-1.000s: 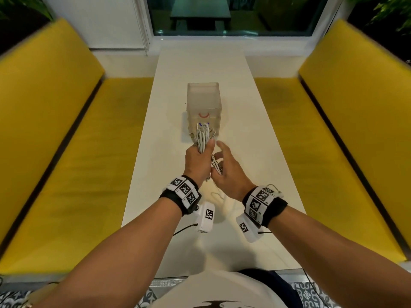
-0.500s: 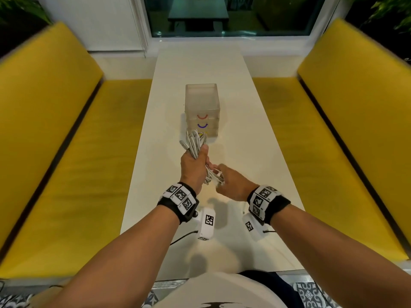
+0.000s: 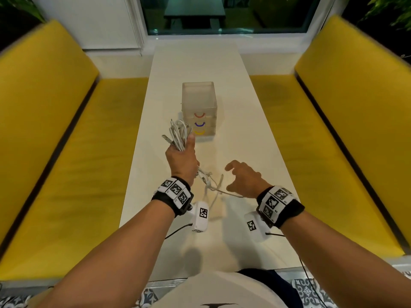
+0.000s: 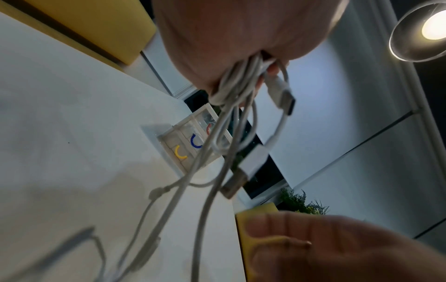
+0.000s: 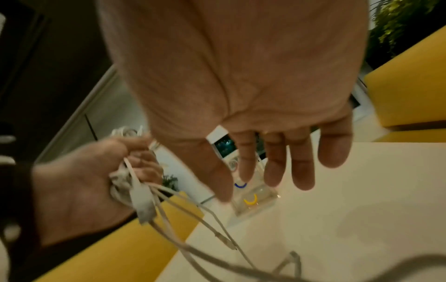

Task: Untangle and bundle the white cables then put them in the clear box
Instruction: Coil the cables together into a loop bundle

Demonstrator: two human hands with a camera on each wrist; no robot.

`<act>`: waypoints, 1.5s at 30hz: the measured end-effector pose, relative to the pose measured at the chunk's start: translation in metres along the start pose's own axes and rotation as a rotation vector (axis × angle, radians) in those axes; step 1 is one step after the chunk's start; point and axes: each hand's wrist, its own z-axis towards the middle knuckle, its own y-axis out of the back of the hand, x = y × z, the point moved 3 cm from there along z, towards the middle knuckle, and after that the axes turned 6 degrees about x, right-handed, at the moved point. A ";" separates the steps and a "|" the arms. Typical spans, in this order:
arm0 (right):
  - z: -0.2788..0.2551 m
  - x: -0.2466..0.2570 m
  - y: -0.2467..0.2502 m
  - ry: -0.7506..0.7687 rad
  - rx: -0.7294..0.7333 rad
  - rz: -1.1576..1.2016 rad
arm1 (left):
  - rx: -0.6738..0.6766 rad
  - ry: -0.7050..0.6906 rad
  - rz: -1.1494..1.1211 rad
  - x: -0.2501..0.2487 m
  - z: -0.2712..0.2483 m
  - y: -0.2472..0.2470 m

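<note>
My left hand (image 3: 181,157) grips a looped bundle of white cables (image 3: 179,134) upright above the white table (image 3: 244,134), just in front and left of the clear box (image 3: 199,101). Loose cable ends (image 3: 211,185) trail down from the fist toward the table. In the left wrist view the cables (image 4: 237,91) and USB plugs (image 4: 286,99) hang out of the fist. My right hand (image 3: 243,181) hovers to the right with fingers spread, holding nothing. The right wrist view shows its open palm (image 5: 241,80) and fingers (image 5: 275,164) over the clear box (image 5: 253,198).
The clear box has red, blue and yellow curved handles on its front. Yellow bench cushions (image 3: 66,163) run along the left, and matching cushions (image 3: 333,141) along the right. A window (image 3: 222,14) lies beyond the table's far end.
My right hand has let go of the trailing cables and swung out to the right with spread fingers. The left hand with the bundle has shifted left, away from the box front.
</note>
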 end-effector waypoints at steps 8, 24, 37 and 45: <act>-0.023 0.026 -0.011 -0.126 0.745 0.926 | -0.003 -0.038 -0.041 -0.006 -0.003 -0.010; 0.005 0.032 -0.021 -0.046 -0.177 1.571 | 0.207 0.162 -0.018 0.022 -0.024 -0.008; -0.025 0.068 -0.016 0.468 -0.302 0.344 | 0.375 0.111 0.064 0.012 -0.023 -0.009; -0.026 0.061 -0.023 0.513 -0.272 0.041 | 0.353 0.322 0.018 0.013 -0.017 -0.007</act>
